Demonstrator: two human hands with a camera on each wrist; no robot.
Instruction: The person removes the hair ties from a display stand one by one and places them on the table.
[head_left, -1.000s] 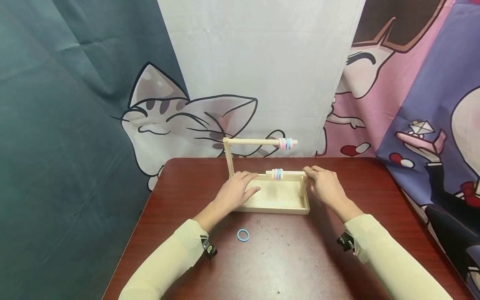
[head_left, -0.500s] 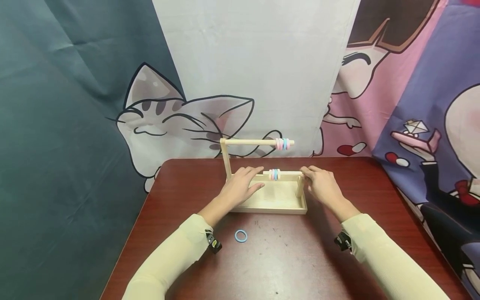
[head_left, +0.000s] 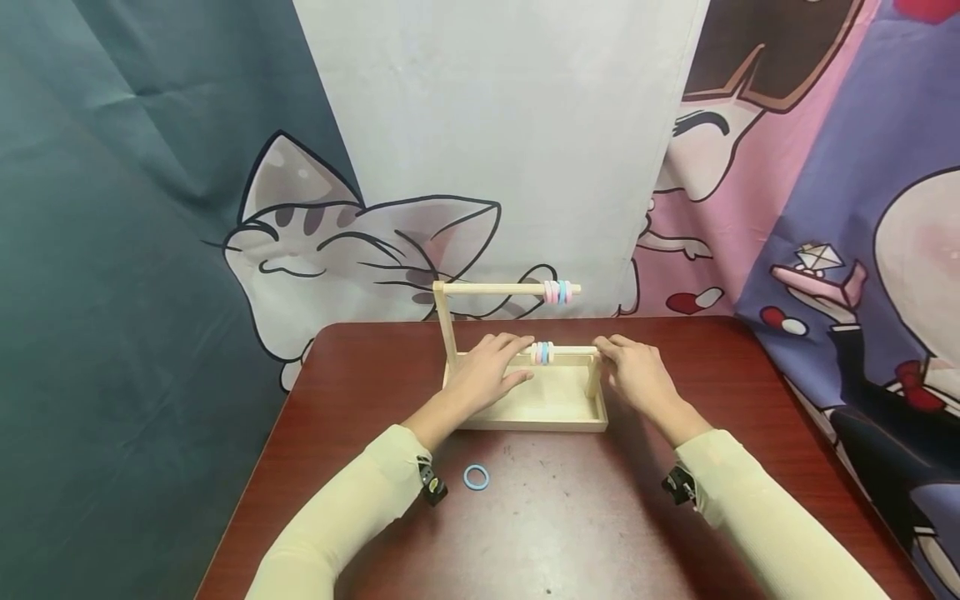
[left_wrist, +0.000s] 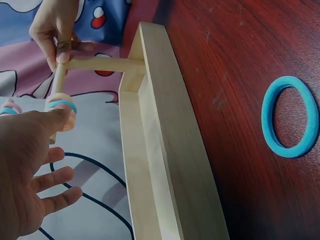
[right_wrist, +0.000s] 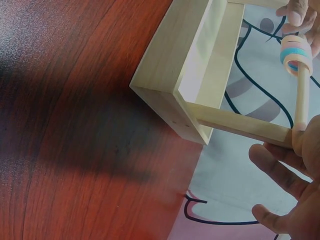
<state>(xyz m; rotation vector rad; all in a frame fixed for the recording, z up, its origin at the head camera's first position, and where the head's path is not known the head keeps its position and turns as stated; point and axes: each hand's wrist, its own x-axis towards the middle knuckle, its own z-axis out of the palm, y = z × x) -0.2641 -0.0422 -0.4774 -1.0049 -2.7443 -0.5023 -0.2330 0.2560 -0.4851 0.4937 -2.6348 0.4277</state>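
A wooden stand (head_left: 532,423) with a shallow tray base carries two horizontal rods. On the lower rod (head_left: 576,350) sits a bunch of hair ties (head_left: 542,353), pink, blue and cream. My left hand (head_left: 483,377) reaches in at that rod's free end, its thumb overlapping the hair ties in the left wrist view, other fingers extended apart. My right hand (head_left: 633,375) pinches the other end of the lower rod, where it meets its short post (right_wrist: 240,122); its remaining fingers spread loosely. Pink and blue hair ties (head_left: 557,292) hang near the tip of the upper rod (head_left: 487,289).
A single blue hair tie (head_left: 476,477) lies on the dark red wooden table (head_left: 570,508), in front of the stand. The taller post (head_left: 444,325) stands at the left, behind my left hand. A printed cartoon curtain (head_left: 495,125) hangs behind the table.
My left hand has moved rightward and slightly up to the hair ties on the lower rod. My right hand keeps its place at the rod's end. The view has shifted slightly.
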